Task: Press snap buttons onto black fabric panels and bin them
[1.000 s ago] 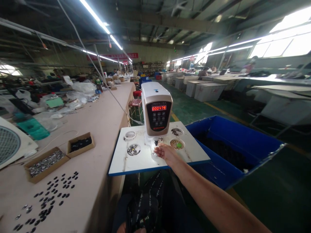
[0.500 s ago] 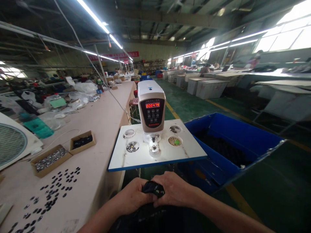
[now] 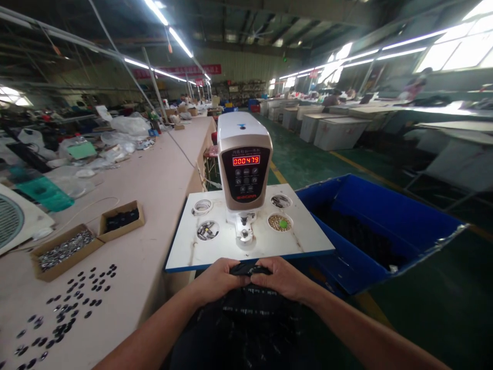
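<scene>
Black fabric with small white lettering (image 3: 250,311) hangs down in front of me, its upper edge folded between both hands. My left hand (image 3: 217,280) pinches that edge from the left, and my right hand (image 3: 283,277) pinches it from the right, thumbs close together. Just beyond the hands is the front edge of a white board (image 3: 219,254) with round cups of small metal parts. A press machine (image 3: 246,159) with a red display reading 000479 rises over the board, its lower die (image 3: 244,234) lit.
On the pink table (image 3: 154,205) at left are a carton of metal parts (image 3: 67,249), a carton of black pieces (image 3: 121,218), scattered black discs (image 3: 65,324) and a fan (image 3: 19,221). A blue bin (image 3: 416,216) holding dark material stands at right.
Both hands have risen toward the board with the fabric and drawn its top edge straighter between them. More of the lettering shows now. The view has shifted slightly.
</scene>
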{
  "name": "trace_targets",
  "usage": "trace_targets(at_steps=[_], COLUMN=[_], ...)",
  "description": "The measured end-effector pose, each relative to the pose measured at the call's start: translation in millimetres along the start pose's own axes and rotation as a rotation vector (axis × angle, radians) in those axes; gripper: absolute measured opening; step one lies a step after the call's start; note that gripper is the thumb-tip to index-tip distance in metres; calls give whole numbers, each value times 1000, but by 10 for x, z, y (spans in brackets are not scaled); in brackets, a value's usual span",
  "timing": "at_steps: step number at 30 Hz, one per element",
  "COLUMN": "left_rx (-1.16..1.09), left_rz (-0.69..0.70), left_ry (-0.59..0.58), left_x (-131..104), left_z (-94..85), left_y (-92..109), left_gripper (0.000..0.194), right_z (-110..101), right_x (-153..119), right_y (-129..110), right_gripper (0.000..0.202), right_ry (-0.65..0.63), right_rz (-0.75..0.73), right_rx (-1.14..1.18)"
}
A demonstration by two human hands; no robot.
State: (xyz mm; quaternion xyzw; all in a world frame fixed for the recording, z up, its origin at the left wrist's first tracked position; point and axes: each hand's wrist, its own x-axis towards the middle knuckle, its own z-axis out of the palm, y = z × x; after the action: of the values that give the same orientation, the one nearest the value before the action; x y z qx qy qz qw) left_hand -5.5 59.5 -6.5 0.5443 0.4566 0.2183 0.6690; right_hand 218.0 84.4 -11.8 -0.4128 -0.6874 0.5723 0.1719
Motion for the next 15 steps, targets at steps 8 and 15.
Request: trace_targets(at_steps=[8, 15], left_rx=[-79, 8], left_rz=[-18, 9], left_ry=[100, 208], left_x=[505, 904], left_z=[-230, -485], left_y=[116, 196], left_gripper=[32, 22], right_z=[-240, -481], right_x=[537, 1009], right_y=[63, 110], right_gripper=[28, 31], right_ry=[199, 270], right_rz=[-31, -57], right_rx=[-166, -276])
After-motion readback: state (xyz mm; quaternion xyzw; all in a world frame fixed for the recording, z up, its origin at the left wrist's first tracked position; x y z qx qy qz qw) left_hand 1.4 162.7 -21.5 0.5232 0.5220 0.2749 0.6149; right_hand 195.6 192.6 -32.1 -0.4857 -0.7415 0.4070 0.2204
